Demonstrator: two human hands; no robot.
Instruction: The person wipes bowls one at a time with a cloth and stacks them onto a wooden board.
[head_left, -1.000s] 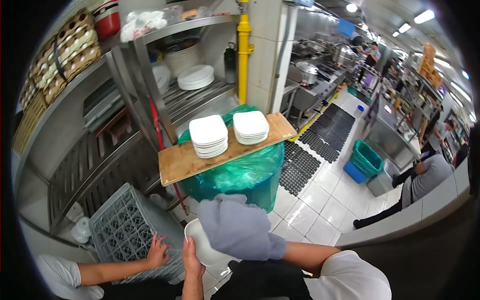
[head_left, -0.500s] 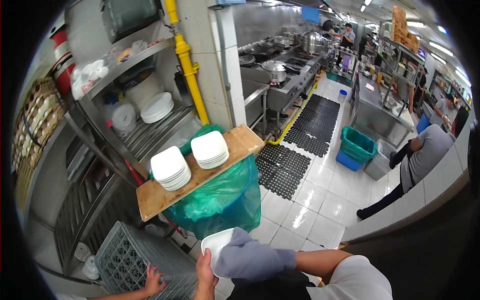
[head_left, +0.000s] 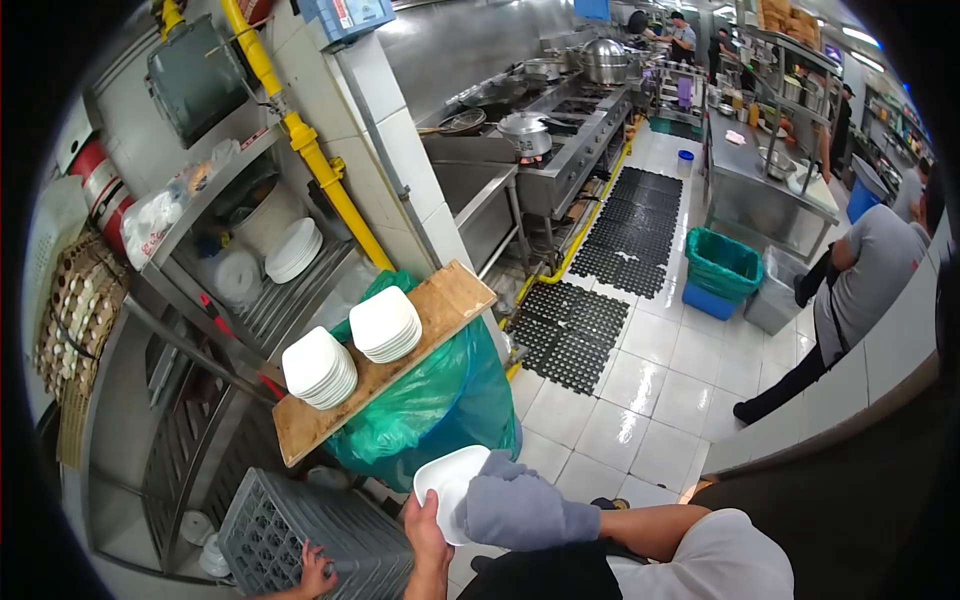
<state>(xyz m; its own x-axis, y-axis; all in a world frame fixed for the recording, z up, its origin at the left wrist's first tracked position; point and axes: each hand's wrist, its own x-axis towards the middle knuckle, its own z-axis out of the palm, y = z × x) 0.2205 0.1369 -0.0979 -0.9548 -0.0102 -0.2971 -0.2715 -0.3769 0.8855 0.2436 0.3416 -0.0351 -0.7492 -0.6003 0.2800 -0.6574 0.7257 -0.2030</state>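
Steel slatted shelving fills the left side, biggest item near the wearer. Next: round blue bin with a green plastic liner, then grey plastic rack stack at lower left. Another person's hand is at its side, fingers spread; contact unclear.

Long flat wooden board spans the bin top, likely to make a flat rest over the soft liner. Two stacks of white square-cornered dishes stand on it side by side, just apart, presumably grouped by shape so they stay steady.

Grey-blue fabric cloth sits against the inside of a single white square-cornered dish, which is off the board, held in the air in front of the wearer's body. Rim grip probably leaves most of the inside free for the cloth.

Left hand: closed on the dish's near edge, thumb over the rim, wrist below. Right hand: under the cloth, so can't tell how far it's open or how it grips. Right forearm runs roughly level from the elbow toward the dish.
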